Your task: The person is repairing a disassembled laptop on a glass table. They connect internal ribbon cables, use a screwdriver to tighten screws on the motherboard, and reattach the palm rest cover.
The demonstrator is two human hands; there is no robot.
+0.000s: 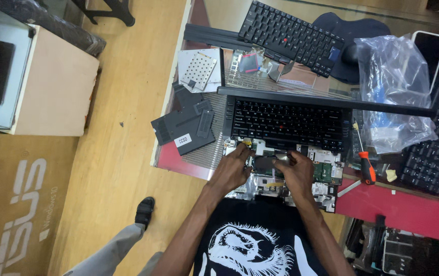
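An opened black laptop (327, 176) lies on the table edge in front of me, its palm rest off and its green circuit board bare. Its keyboard (287, 121) sits tilted up at the far side. My left hand (233, 168) rests on the left part of the exposed board, fingers bent near a small yellow part. Over the middle of the board, my right hand (297, 171) pinches a thin flat strip close to the keyboard's lower edge. What the fingertips grip beyond that is hidden.
A red-handled screwdriver (365, 164) lies right of the laptop. A black bottom cover (184, 125) and metal plate (198, 69) lie left. A loose keyboard (291, 36), plastic bag (393, 82), phone (429, 48) and another keyboard (436, 138) sit behind. Cardboard box (50, 82) on the floor.
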